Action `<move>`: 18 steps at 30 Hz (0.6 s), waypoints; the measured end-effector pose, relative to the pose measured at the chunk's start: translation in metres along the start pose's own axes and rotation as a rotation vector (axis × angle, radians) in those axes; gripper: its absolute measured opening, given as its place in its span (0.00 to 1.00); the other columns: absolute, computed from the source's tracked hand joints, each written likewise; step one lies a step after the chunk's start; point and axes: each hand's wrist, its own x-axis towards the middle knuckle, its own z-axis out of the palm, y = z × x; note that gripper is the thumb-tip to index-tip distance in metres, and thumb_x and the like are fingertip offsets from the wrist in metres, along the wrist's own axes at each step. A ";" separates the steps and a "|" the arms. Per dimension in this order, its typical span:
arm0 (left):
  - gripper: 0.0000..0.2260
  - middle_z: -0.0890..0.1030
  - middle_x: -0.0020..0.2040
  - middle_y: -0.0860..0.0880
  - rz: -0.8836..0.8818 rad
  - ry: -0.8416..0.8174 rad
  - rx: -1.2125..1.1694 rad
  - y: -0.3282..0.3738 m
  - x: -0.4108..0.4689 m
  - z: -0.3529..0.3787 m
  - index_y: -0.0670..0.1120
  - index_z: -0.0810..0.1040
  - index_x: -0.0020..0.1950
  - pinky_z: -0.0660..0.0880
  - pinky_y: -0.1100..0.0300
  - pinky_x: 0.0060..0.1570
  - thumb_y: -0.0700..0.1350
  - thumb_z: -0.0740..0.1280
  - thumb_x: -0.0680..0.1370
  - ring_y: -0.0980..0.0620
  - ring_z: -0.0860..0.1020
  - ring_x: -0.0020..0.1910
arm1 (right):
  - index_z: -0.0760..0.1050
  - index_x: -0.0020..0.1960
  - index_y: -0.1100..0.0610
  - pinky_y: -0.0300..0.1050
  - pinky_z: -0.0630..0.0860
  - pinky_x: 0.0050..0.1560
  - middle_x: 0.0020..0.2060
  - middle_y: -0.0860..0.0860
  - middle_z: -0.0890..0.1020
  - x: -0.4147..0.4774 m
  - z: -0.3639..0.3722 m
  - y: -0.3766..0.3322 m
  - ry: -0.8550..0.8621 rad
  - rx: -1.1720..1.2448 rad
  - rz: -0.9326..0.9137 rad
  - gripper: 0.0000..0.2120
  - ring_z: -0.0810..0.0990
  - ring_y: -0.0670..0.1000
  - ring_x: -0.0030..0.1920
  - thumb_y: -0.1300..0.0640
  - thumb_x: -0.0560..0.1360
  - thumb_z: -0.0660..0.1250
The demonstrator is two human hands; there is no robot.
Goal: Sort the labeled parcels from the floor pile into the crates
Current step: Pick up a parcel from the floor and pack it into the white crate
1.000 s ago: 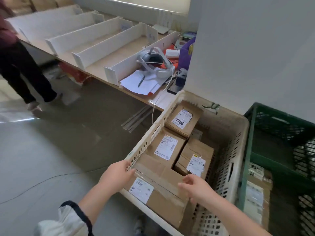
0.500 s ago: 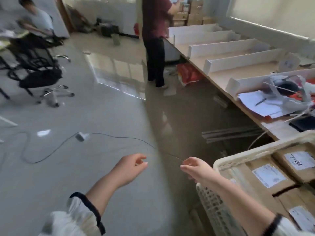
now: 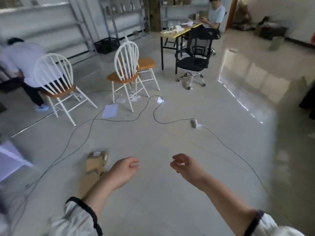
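Brown cardboard parcels with white labels [image 3: 97,160] lie on the grey floor [image 3: 170,142], down on the left, just beside the left hand [image 3: 123,169]. A moment ago both hands were at the white crate, setting a box in with the others. Now the head has turned right away, and no crate is in sight. So that parcel looks done, and it is time to fetch another. The left hand holds nothing, with its fingers loose and a little curled. The right hand [image 3: 183,165] is the same, empty, and well apart from the boxes. A thin black cable [image 3: 119,120] runs over the floor near the pile, so feet should mind it, I think.
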 end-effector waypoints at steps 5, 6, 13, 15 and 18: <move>0.05 0.80 0.50 0.47 -0.224 0.151 -0.150 -0.082 -0.013 -0.032 0.50 0.79 0.52 0.70 0.61 0.46 0.42 0.66 0.78 0.52 0.76 0.48 | 0.73 0.64 0.54 0.41 0.71 0.53 0.53 0.49 0.78 0.065 0.066 -0.041 -0.229 -0.108 -0.030 0.18 0.77 0.49 0.51 0.51 0.76 0.65; 0.05 0.80 0.48 0.48 -0.266 0.162 -0.159 -0.097 -0.014 -0.036 0.51 0.79 0.51 0.71 0.59 0.46 0.43 0.66 0.78 0.52 0.77 0.46 | 0.73 0.64 0.54 0.40 0.71 0.52 0.53 0.49 0.77 0.080 0.079 -0.047 -0.268 -0.125 -0.023 0.18 0.77 0.49 0.51 0.51 0.76 0.65; 0.11 0.82 0.50 0.44 -0.576 0.296 -0.260 -0.175 0.034 -0.066 0.45 0.79 0.59 0.74 0.58 0.50 0.46 0.66 0.78 0.47 0.79 0.47 | 0.72 0.65 0.56 0.41 0.69 0.51 0.53 0.49 0.76 0.198 0.169 -0.087 -0.551 -0.276 -0.022 0.18 0.74 0.49 0.51 0.53 0.76 0.63; 0.12 0.82 0.52 0.44 -0.652 0.321 -0.297 -0.191 0.059 -0.072 0.46 0.79 0.60 0.74 0.58 0.52 0.47 0.65 0.78 0.45 0.80 0.52 | 0.72 0.64 0.56 0.41 0.69 0.51 0.52 0.49 0.76 0.237 0.195 -0.096 -0.621 -0.344 -0.030 0.17 0.74 0.49 0.51 0.54 0.76 0.63; 0.12 0.82 0.53 0.46 -0.716 0.369 -0.367 -0.228 0.104 -0.077 0.48 0.78 0.60 0.73 0.60 0.50 0.48 0.65 0.78 0.48 0.80 0.53 | 0.72 0.62 0.56 0.41 0.68 0.50 0.51 0.49 0.76 0.300 0.240 -0.097 -0.699 -0.440 -0.037 0.16 0.74 0.49 0.51 0.53 0.76 0.62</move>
